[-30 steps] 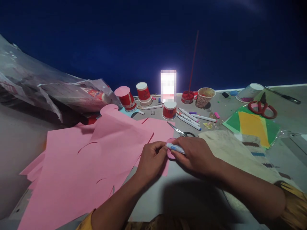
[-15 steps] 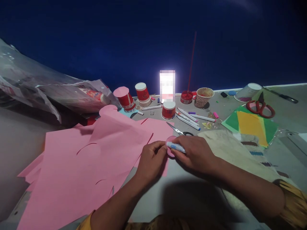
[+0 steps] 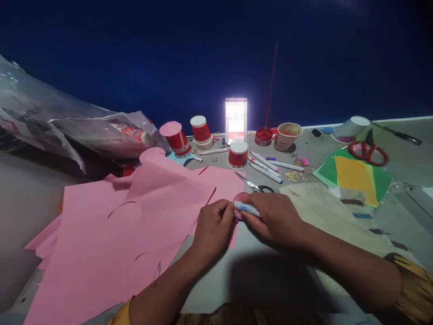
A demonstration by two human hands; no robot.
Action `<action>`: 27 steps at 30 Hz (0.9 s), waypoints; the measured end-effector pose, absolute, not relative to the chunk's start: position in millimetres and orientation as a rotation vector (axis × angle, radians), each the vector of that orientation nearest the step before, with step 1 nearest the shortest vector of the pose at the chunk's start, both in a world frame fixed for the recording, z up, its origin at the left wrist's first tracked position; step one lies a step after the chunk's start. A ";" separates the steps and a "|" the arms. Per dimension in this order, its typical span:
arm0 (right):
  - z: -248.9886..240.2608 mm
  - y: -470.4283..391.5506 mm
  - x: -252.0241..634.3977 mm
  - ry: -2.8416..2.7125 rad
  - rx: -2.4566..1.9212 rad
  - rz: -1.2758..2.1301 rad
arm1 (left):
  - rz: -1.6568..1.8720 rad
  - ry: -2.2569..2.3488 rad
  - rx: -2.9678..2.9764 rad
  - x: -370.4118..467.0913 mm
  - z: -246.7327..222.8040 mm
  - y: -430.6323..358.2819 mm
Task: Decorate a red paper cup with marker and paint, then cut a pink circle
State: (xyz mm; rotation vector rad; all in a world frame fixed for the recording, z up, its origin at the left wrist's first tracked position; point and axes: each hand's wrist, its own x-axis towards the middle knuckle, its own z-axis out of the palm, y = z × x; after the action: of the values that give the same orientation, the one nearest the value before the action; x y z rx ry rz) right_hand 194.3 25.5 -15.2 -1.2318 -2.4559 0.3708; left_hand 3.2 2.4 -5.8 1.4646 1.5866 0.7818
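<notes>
My right hand [image 3: 275, 215] is closed around a white glue tube [image 3: 246, 208] with blue print, held almost level and pointing left. Under the tube lies a pink round piece [image 3: 240, 197] with a pale rim, partly hidden by my fingers. At its left edge, my left hand [image 3: 214, 222] is closed in a pinch, thumb against forefinger; the fingertips seem to hold the rim of the round piece. Large pink paper sheets [image 3: 101, 243] with curved cuts spread out to the left. Small scissors [image 3: 253, 183] with dark handles lie just beyond my right hand.
Upturned red cups [image 3: 238, 155] and several markers [image 3: 265, 168] stand or lie farther back, before a bright phone-like screen [image 3: 236, 118]. Red-handled scissors [image 3: 368, 153] rest on green and yellow paper [image 3: 355, 176]. A cream cloth [image 3: 304, 198] lies right; plastic bags [image 3: 84, 126] fill the left.
Both hands stay almost in place, with the glue tube and pink round piece shifted only very slightly. The rest of the table looks the same.
</notes>
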 end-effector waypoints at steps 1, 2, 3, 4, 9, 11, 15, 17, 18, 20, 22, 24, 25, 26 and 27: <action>-15.2 25.6 194.2 -2.454 -1.247 0.370 | 0.777 1.580 1.459 3.5 -5.2 2.4; -15.1 25.6 194.0 -2.451 -1.261 0.367 | 0.774 1.572 1.452 3.7 -4.7 2.5; -15.1 25.7 193.9 -2.448 -1.275 0.366 | 0.774 1.565 1.445 3.8 -4.4 2.5; -15.0 25.6 193.8 -2.447 -1.289 0.365 | 0.775 1.558 1.437 3.9 -4.4 2.4; -14.5 25.8 193.9 -2.439 -1.325 0.381 | 0.780 1.542 1.407 2.8 -6.1 1.7; -14.4 26.1 194.1 -2.440 -1.320 0.415 | 0.782 1.537 1.402 2.3 -6.3 1.8; -14.7 26.3 194.2 -2.445 -1.324 0.486 | 0.808 1.518 1.420 1.3 -5.8 2.0; -14.7 26.0 194.1 -2.450 -1.320 0.513 | 0.823 1.507 1.432 0.9 -5.8 1.9; -14.6 25.8 194.0 -2.455 -1.315 0.525 | 0.825 1.504 1.435 0.6 -5.9 1.8; -14.2 25.3 193.6 -2.454 -1.312 0.537 | 0.823 1.502 1.431 0.1 -6.2 1.4; -13.4 24.9 193.0 -2.445 -1.331 0.532 | 0.802 1.501 1.418 -0.1 -6.2 1.1; -12.5 24.7 192.2 -2.434 -1.365 0.517 | 0.773 1.503 1.422 0.1 -5.9 0.9; -11.9 24.7 191.7 -2.433 -1.384 0.510 | 0.761 1.506 1.435 0.4 -5.7 0.8; -11.3 24.6 191.3 -2.435 -1.404 0.504 | 0.751 1.513 1.452 0.7 -5.6 0.6; -10.6 24.6 190.8 -2.438 -1.426 0.500 | 0.742 1.523 1.471 1.2 -5.5 0.5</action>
State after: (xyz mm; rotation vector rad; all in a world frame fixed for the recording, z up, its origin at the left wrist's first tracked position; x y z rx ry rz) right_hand 190.8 24.6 -10.6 -1.4257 -2.4379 0.5001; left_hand 1.2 0.5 -5.5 1.4714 1.5227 0.7423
